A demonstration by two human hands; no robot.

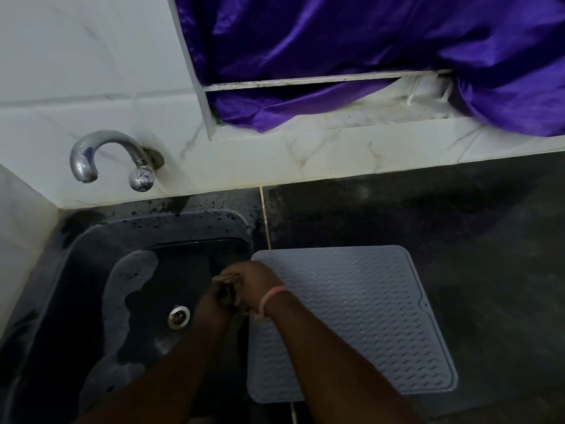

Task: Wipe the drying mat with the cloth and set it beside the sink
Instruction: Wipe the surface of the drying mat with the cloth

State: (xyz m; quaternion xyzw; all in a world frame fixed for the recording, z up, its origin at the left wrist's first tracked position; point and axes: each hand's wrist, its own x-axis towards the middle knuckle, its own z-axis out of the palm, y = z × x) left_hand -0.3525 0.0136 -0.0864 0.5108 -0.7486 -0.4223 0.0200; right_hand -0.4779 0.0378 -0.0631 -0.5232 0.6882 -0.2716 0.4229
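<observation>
Grey drying mat (360, 319) flat on dark worktop (458, 228), left edge just beside sink (101, 246). Cloth (227, 278) bunched over basin, clamped between left hand (212, 304) and right hand (258, 280), fingers curled, pressed together. Bare worktop right of mat.

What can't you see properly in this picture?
Head view only:
- The cloth: mostly hidden inside both hands, left hand and right hand, so its size and colour are unclear.
- The mat: its near left part is covered by the right arm.
- The sink: its near end is cut off by the bottom edge.
- The window: covered by the purple curtain.
</observation>
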